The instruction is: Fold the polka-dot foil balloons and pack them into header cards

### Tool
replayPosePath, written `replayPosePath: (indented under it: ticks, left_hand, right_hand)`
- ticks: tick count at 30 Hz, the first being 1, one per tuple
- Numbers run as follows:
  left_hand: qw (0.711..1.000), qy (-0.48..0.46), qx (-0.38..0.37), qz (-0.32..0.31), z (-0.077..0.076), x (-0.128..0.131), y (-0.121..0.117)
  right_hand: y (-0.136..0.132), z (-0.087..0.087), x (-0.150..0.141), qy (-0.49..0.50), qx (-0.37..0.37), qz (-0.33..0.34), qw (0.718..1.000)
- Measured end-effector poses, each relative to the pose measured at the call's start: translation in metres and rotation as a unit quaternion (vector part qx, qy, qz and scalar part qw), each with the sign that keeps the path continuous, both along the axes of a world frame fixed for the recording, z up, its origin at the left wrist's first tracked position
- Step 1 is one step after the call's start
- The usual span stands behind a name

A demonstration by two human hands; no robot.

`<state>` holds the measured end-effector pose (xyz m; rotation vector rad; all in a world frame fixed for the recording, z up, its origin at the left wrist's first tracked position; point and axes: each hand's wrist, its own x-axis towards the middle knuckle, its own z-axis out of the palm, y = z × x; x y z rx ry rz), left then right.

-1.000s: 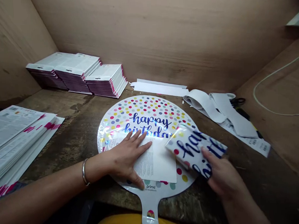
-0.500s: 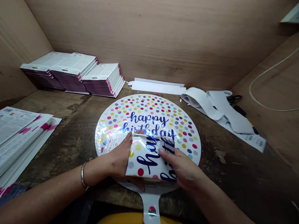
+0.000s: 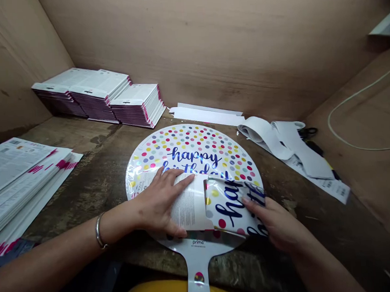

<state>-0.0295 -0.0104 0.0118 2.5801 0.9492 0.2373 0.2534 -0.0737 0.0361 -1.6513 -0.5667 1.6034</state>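
A flat round balloon (image 3: pixel 194 137) lies on the rough, scuffed wooden table (image 3: pixel 100 169), its narrow tail pointing toward the person and past the near edge, so its long axis runs front to back. It is glossy white foil with coloured dots, and its blue script reads upright from the person's side.

Across the balloon's near half lies a white envelope (image 3: pixel 185 208) of smooth card with small grey print, its long axis left to right and a notched edge facing right. The left hand (image 3: pixel 160 198) rests on it palm down, fingers partly spread, thumb apart.

Over the balloon's right near part, a folded sheet (image 3: pixel 230 205) of shiny dotted foil points its left edge into the envelope's notched edge, its script slanting up to the right; how deep it reaches is hidden. The right hand (image 3: pixel 282 222) pinches its right end, thumb on top.

Left of the balloon lie fanned cards (image 3: pixel 21 174); beyond it to the left stand neat card stacks (image 3: pixel 102 85), and beyond it to the right a curling paper strip (image 3: pixel 304 150).
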Motion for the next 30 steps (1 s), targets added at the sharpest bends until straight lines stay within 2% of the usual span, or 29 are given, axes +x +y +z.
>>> replayPosePath:
  ticks: [3, 6, 10, 12, 15, 18, 21, 23, 25, 27, 30]
  left_hand:
    - [1.0, 0.0, 0.002, -0.015, 0.0, 0.004, -0.003]
    - [1.0, -0.011, -0.002, -0.022, -0.001, 0.007, -0.005]
    - [1.0, -0.007, -0.007, -0.012, -0.003, 0.003, -0.005]
    - [1.0, 0.003, -0.009, -0.01, -0.003, 0.001, -0.004]
    - [1.0, -0.004, -0.001, -0.03, -0.002, 0.005, -0.005]
    - [0.998, -0.022, 0.006, -0.056, 0.0, 0.013, -0.005]
    - [0.997, -0.029, -0.012, -0.076, 0.0, 0.016, -0.004]
    - [0.994, -0.018, -0.027, -0.103, 0.001, 0.012, -0.002]
    - [0.99, -0.001, -0.038, -0.132, 0.004, 0.005, -0.002]
    - [0.989, 0.007, -0.04, -0.141, 0.008, -0.002, -0.002]
    - [0.992, 0.005, -0.048, -0.117, 0.009, -0.008, -0.005]
  right_hand:
    - [0.001, -0.006, -0.014, -0.02, 0.004, 0.059, 0.998]
    - [0.004, -0.004, -0.026, -0.014, 0.025, 0.1, 0.995]
    - [0.007, -0.001, -0.021, -0.044, 0.097, 0.098, 0.989]
    - [0.007, -0.005, -0.018, -0.094, 0.078, 0.125, 0.985]
    - [0.007, -0.016, -0.031, -0.175, 0.056, 0.215, 0.959]
    - [0.009, -0.02, -0.054, -0.231, 0.097, 0.285, 0.925]
    - [0.012, -0.014, -0.058, -0.256, 0.139, 0.326, 0.899]
    - [0.013, -0.011, -0.046, -0.356, 0.211, 0.329, 0.849]
    - [0.012, -0.013, -0.032, -0.46, 0.303, 0.341, 0.762]
    - [0.006, -0.022, -0.023, -0.499, 0.364, 0.381, 0.688]
    - [-0.009, -0.034, -0.028, -0.536, 0.384, 0.411, 0.63]
